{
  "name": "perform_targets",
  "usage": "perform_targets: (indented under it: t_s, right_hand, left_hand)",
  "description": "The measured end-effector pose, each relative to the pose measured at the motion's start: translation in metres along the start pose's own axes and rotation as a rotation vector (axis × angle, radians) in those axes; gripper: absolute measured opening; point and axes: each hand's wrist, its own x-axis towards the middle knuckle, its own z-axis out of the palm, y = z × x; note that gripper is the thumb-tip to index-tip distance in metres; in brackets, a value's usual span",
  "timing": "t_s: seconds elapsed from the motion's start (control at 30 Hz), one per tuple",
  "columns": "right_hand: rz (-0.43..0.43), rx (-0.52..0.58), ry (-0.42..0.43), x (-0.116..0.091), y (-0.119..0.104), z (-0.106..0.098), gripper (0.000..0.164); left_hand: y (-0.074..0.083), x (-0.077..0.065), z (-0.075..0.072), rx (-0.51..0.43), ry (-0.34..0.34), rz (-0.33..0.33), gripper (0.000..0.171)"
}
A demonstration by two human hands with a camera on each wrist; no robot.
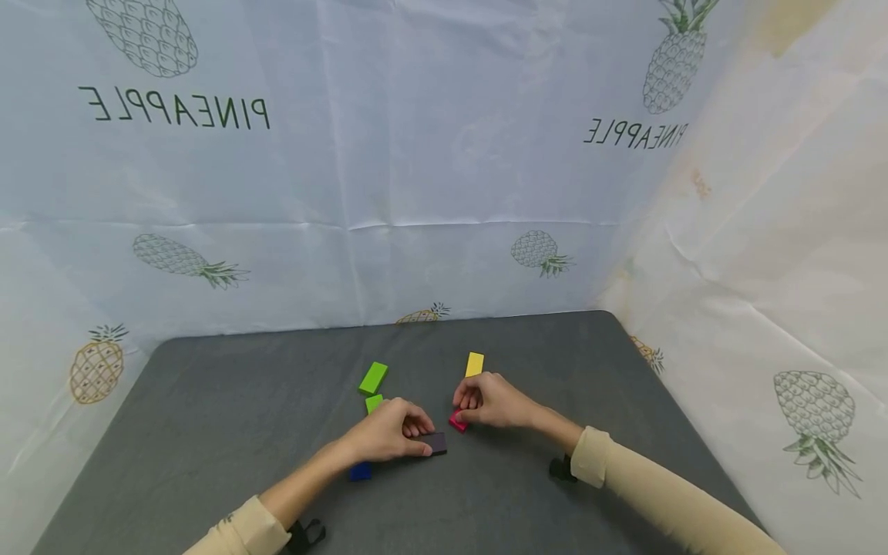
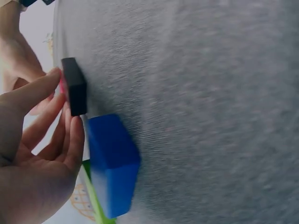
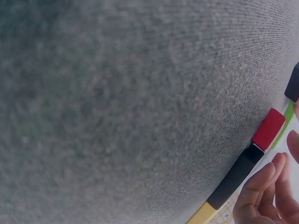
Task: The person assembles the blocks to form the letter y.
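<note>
My left hand (image 1: 388,430) pinches a black rectangular block (image 1: 435,443) between thumb and fingertips. In the left wrist view that black block (image 2: 74,86) stands out past the fingers, near a blue block (image 2: 114,163). Just over a red block (image 1: 457,421) is my right hand (image 1: 496,401), thumb and fingers loosely bent, with a gap between their tips. The right wrist view has the red block (image 3: 269,129) lying end to end with a second black block (image 3: 236,176) and a yellow block (image 3: 202,214). From the head, my right hand covers that second black block.
Two green blocks lie beyond my left hand, one in full view (image 1: 373,378) and one partly hidden (image 1: 373,402). The blue block (image 1: 360,471) sits under my left wrist on the dark grey table (image 1: 229,416). Pineapple-print curtains (image 1: 444,169) enclose the back and sides.
</note>
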Motion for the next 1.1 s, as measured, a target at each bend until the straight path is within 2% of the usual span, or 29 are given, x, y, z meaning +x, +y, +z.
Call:
perform_targets:
  t_s: [0.13, 0.23, 0.37, 0.47, 0.57, 0.67, 0.77, 0.8, 0.87, 1.0, 1.03, 1.1]
  right_hand:
    - [0.013, 0.009, -0.002, -0.002, 0.002, -0.002, 0.012]
    - [0.023, 0.011, 0.006, -0.003, 0.005, -0.003, 0.012]
    - [0.028, 0.008, 0.005, -0.003, 0.009, -0.003, 0.012]
    - [0.033, 0.009, -0.003, -0.003, 0.011, -0.002, 0.011]
    - [0.033, 0.012, -0.006, -0.003, 0.011, -0.002, 0.011]
    - [0.031, 0.01, -0.004, -0.003, 0.011, -0.002, 0.012]
    - [0.034, 0.005, -0.003, -0.003, 0.011, -0.003, 0.012]
    - [0.034, 0.004, -0.002, -0.003, 0.012, -0.002, 0.012]
    - [0.035, 0.002, -0.001, -0.003, 0.012, -0.002, 0.012]
    - [0.041, 0.0, 0.002, -0.002, 0.012, -0.001, 0.012]
    - [0.045, 0.0, 0.002, -0.002, 0.011, -0.001, 0.013]
    - [0.051, 0.001, 0.002, -0.002, 0.011, -0.001, 0.013]
  left_hand:
    - [0.0, -0.002, 0.001, 0.004, 0.011, -0.013, 0.025]
    - [-0.005, -0.002, 0.002, -0.008, 0.02, 0.024, 0.027]
    - [-0.032, 0.003, 0.008, 0.004, 0.025, 0.097, 0.031]
    - [-0.056, 0.01, 0.016, 0.031, 0.025, 0.109, 0.034]
    - [-0.066, 0.014, 0.02, 0.047, 0.027, 0.105, 0.032]
    - [-0.059, 0.014, 0.017, 0.069, 0.028, 0.138, 0.028]
    - [-0.044, 0.011, 0.009, 0.082, 0.033, 0.18, 0.025]
    - [-0.044, 0.011, 0.006, 0.103, 0.038, 0.217, 0.026]
    - [-0.036, 0.011, -0.001, 0.109, 0.048, 0.224, 0.023]
    - [-0.028, 0.015, -0.014, 0.136, 0.045, 0.185, 0.021]
    - [-0.023, 0.017, -0.018, 0.132, 0.039, 0.148, 0.021]
    - [-0.025, 0.022, -0.021, 0.155, 0.028, 0.131, 0.021]
